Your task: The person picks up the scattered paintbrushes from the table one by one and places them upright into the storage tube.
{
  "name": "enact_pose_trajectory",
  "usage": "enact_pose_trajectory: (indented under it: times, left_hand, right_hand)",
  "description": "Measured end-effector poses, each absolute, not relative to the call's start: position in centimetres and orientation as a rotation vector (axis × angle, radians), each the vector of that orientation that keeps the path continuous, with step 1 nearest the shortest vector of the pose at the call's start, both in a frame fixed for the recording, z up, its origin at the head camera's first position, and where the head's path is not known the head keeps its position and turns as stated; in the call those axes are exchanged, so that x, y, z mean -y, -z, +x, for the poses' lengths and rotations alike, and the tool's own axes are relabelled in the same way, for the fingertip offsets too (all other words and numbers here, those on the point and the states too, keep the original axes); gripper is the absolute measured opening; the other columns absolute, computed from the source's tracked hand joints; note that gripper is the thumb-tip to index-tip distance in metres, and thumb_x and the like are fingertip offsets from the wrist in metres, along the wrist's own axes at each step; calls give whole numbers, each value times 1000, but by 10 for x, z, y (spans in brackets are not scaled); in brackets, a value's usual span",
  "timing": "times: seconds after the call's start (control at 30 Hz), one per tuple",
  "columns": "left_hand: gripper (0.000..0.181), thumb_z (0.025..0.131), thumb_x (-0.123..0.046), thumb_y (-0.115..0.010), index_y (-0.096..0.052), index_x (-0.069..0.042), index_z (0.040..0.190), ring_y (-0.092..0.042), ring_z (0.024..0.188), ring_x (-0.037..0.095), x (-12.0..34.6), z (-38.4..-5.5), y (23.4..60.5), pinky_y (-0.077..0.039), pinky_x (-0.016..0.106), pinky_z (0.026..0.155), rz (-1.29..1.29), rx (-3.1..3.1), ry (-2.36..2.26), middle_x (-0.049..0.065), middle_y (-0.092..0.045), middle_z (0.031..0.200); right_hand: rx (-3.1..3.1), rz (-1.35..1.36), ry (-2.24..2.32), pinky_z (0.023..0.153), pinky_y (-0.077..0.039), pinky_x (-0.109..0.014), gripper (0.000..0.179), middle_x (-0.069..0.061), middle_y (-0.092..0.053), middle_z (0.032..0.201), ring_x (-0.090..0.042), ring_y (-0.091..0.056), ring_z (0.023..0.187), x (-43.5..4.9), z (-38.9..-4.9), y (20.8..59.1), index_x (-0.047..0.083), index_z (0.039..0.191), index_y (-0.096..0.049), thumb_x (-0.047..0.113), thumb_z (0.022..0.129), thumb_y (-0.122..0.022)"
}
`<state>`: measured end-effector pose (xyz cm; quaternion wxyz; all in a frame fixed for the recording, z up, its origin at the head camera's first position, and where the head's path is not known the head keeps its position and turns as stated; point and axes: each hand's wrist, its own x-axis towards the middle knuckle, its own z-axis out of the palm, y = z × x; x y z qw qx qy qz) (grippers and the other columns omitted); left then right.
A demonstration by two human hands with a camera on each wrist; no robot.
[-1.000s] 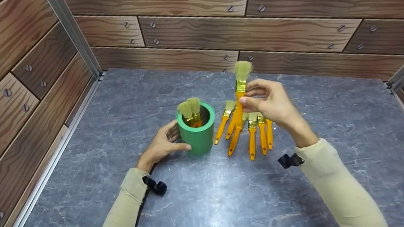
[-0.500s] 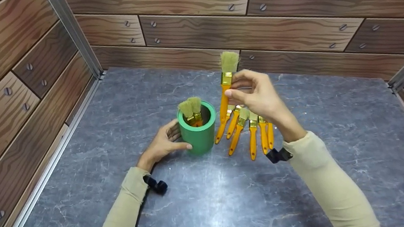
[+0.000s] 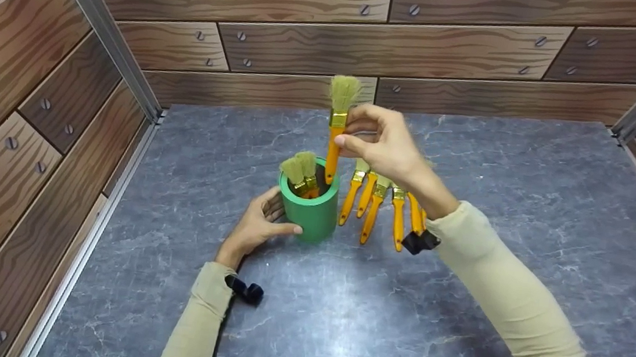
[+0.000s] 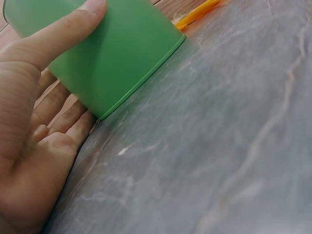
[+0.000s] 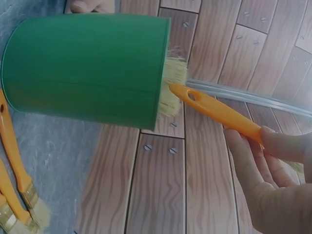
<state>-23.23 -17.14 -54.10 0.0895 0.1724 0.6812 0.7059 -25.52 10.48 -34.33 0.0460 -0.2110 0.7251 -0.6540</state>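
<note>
Over can — R hand pinches brush — full bristles, head cam only.

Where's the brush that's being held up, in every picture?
Head: upper middle; the held brush points bristles-up over the green cup.
Left wrist: not in it; the orange handle at top right is another brush.
Right wrist: right of middle, slanting, its handle end by the cup's mouth.
Shared landmark: the green cup, in all three.

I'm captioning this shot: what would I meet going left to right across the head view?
Metal post, left hand, green container, loose brushes, right sleeve.
</note>
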Motion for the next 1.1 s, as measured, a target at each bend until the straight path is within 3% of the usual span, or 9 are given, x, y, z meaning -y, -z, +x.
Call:
enact_pose_trajectory:
  times: [0.87,1.1]
  left_hand:
    - [99,80,-7,-95,-43,-13,164,-48,153,28,170,-233,540,-41,37,129,517,-2049,-2094,11,-52,162]
    - [97,80,-5,-95,-45,-13,162,-50,151,26,172,-233,541,-41,34,128,503,-2040,-2104,8,-55,160]
  right_hand:
    - [-2278,-695,1865,94,-67,-40,21,-18,-74,116,-39,-75,110,-99,-258,371,-4,121,-68,0,101,-72]
    - [-2406,-698,1771,92,-67,-34,21,-15,-76,116,-30,-76,105,-110,-258,374,3,122,-73,8,101,-74]
